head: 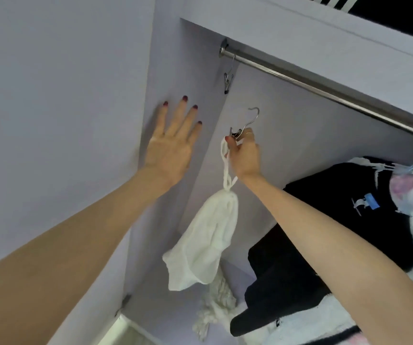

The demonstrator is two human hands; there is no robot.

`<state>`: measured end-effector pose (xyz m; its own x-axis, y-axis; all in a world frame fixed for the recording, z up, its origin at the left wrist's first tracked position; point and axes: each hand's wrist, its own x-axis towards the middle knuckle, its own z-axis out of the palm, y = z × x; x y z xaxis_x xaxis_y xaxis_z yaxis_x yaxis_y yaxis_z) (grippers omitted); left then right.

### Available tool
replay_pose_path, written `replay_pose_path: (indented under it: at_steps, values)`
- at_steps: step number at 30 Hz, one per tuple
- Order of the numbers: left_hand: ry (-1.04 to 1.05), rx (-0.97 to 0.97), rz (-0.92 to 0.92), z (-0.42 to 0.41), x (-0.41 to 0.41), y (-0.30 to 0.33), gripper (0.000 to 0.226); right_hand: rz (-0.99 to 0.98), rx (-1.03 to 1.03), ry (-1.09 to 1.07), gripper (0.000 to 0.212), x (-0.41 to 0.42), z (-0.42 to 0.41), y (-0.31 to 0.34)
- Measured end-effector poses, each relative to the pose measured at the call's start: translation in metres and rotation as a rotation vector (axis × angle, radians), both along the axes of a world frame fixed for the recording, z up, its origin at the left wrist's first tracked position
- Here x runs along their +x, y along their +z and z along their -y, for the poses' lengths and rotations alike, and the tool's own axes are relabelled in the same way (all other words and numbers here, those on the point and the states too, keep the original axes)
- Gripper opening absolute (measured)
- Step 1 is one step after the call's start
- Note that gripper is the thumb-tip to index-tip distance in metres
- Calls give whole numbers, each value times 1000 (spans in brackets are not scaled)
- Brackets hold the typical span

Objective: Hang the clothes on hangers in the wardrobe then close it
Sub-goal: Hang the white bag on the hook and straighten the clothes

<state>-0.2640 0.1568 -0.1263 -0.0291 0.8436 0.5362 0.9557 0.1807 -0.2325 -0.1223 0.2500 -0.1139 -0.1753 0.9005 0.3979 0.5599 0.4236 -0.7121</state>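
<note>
Wardrobe (pixel 115 70) stands open, so closing is a later step. The rail (pixel 324 89) is the reference: it runs across the top of the opening, sloping down to the right. Black garment (pixel 337 220) hangs below the rail's right end, already on a hanger, with a pale pink item (pixel 409 192) just beside it further right; that end looks done. White garment (pixel 205 240) dangles below the rail's left part, suspended by its strap from the clip hook (pixel 246 123), which sits under the rail and well apart from it, hook tip pointing up, so it is probably about to be hooked on. Left hand (pixel 173 143) is flat, fingers spread and straight, pressing the wardrobe's side panel below the rail's left end; likely bracing for the reach. Right hand (pixel 244 151) is raised below the rail, wrist bent back, fingers curled, pinching the clip hook with the strap. A spare clip hook (pixel 229 75) hangs on the rail's far left end, empty.
</note>
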Motion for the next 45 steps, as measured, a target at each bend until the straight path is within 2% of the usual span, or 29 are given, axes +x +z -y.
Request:
replay_pose_path:
  at_steps: [2, 5, 9, 21, 29, 33, 37, 45]
  values:
    - [136, -35, -100, -15, -3, -1, 71, 16, 36, -79, 24, -4, -23, 7]
    - [293, -75, -67, -30, -6, -5, 75, 37, 73, -145, 25, -8, -54, 14]
    - [388, -90, -110, -45, -7, -14, 79, 81, 138, -229, 33, -9, -83, 24]
    - [454, 1, -221, -57, -6, -27, 79, 66, 166, -345, 31, -3, -130, 55]
    - [469, -18, -212, -56, -6, -25, 77, 62, 57, -370, 34, -5, -131, 55]
    - [439, -83, -141, -51, -7, -19, 75, 140, -55, -366, 38, 2, -121, 55]
    - [369, -185, -48, -36, 0, -5, 66, 244, -190, -278, 51, 17, -94, 51]
    - [-4, -342, 439, 2, 46, 8, 47, 483, -213, -125, 41, 69, 12, 32]
